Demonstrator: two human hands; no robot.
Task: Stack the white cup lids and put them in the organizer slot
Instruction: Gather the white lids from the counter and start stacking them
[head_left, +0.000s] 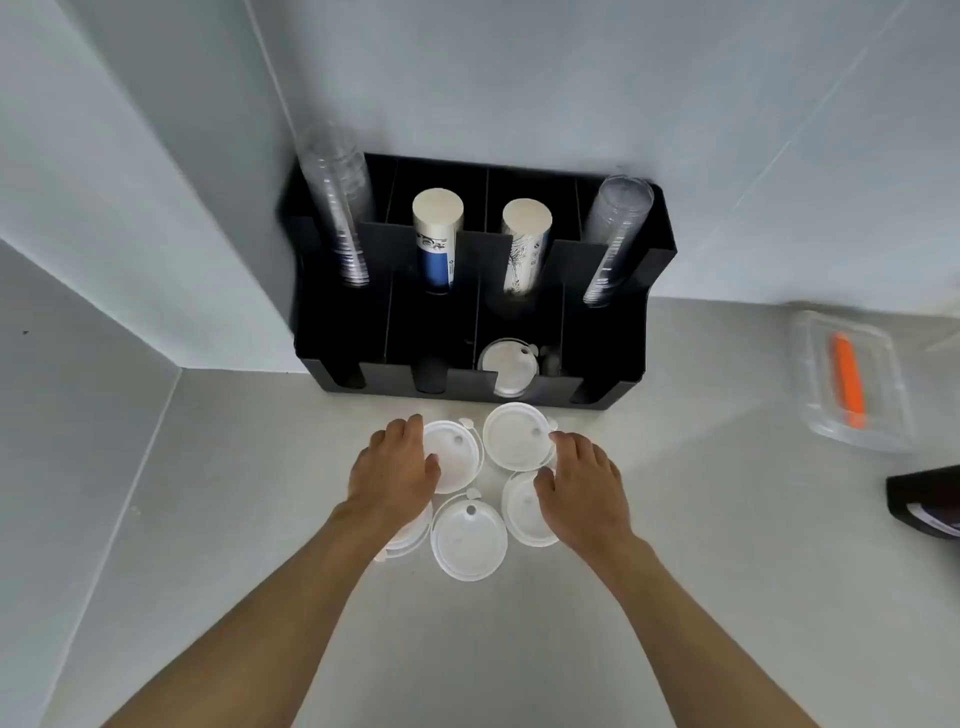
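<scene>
Forearms, two, bare, are reaching in from the bottom edge toward a cluster of loose lids on the pale table (675, 545).

Head view, items in order of nearness:

1. Front lid (468, 540), white, is lying flat between the wrists, untouched.
2. Left-front lid (410, 538), mostly hidden under the left wrist, is showing only its edge; whether it is one lid or several cannot be told.
3. Right-front lid (524, 512) is lying partly beneath the right hand (584, 480), whose fingers are spread and curled loosely over it and over the rim of the rear-right lid (517, 435); nothing is being lifted, and a closed grip is not showing.
4. Rear-left lid (454, 457) is lying under the left hand (395, 467), fingers spread across its near edge, thumb resting on the top face; contact looks likely, a firm hold does not.
5. Black organizer (602, 364) is standing against the wall just behind the lids, its rear slots holding clear and paper cups. Its third front slot is already holding a slotted lid (506, 366), possibly a short stack.

Progress, as judged: some lids are already stowed; at least five are lying unstacked on the table. Gathering seems to be just beginning; stacking and slotting of these are left to do.
</scene>
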